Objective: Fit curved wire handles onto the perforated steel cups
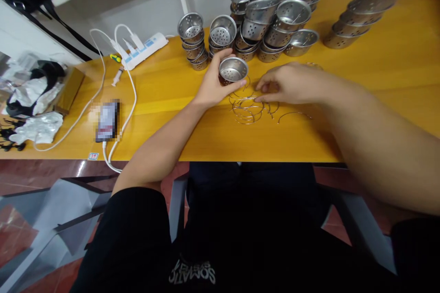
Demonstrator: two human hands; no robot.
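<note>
My left hand [213, 83] is wrapped around a small perforated metal cup [233, 69], its open top tilted up toward me. The thumb lies along the near side and the fingers are behind it. Just right of it, my right hand [290, 83] reaches over a loose pile of thin curved metal wires [248, 109]. Its fingers are bent, with thumb and forefinger tips apart close to the wires. No wire can be seen between them. One separate curved wire [294, 114] lies to the right of the pile.
Stacked perforated cups [192, 32] stand along the back of the yellow table [161, 132], with a leaning stack [360, 16] at the right. A power strip [146, 50], syringe [118, 75], cabled phone [107, 121] and plastic bags [37, 128] are on the left.
</note>
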